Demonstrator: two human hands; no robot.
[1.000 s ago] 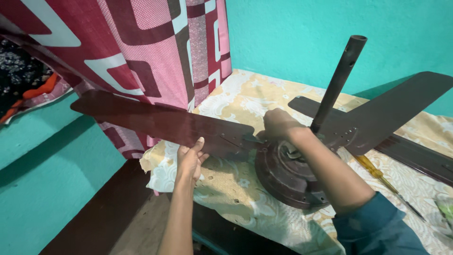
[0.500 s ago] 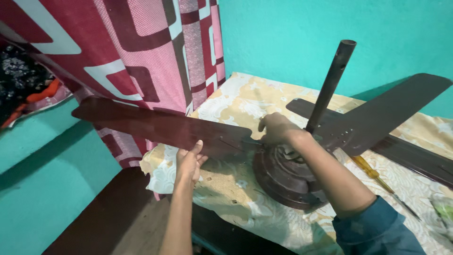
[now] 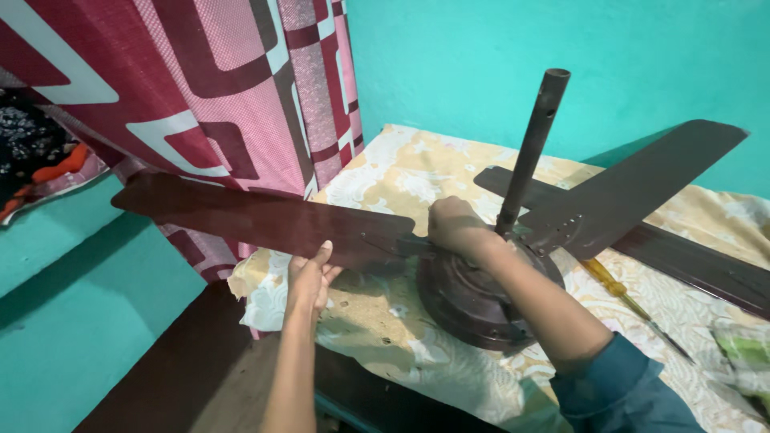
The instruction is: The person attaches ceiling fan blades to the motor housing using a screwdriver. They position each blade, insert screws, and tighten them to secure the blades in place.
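Observation:
A dark brown ceiling fan lies on a table, its round motor housing (image 3: 469, 301) down and its downrod (image 3: 531, 152) sticking up. One long blade (image 3: 257, 218) reaches left past the table edge. My left hand (image 3: 309, 277) holds that blade's near edge from below. My right hand (image 3: 457, 228) is closed at the blade's root on top of the motor; what it grips is hidden. A second blade (image 3: 634, 186) points up to the right, and a third blade (image 3: 690, 261) lies flat behind it.
A yellow-handled screwdriver (image 3: 622, 293) lies on the floral yellow cloth (image 3: 401, 172) covering the table. A red patterned curtain (image 3: 200, 96) hangs at the left. Turquoise walls (image 3: 626, 56) stand behind. A dark wooden surface (image 3: 184, 369) lies below the table edge.
The view has shifted slightly. My right hand has moved a little left along the top of the motor toward the blade root. The left hand stays under the blade.

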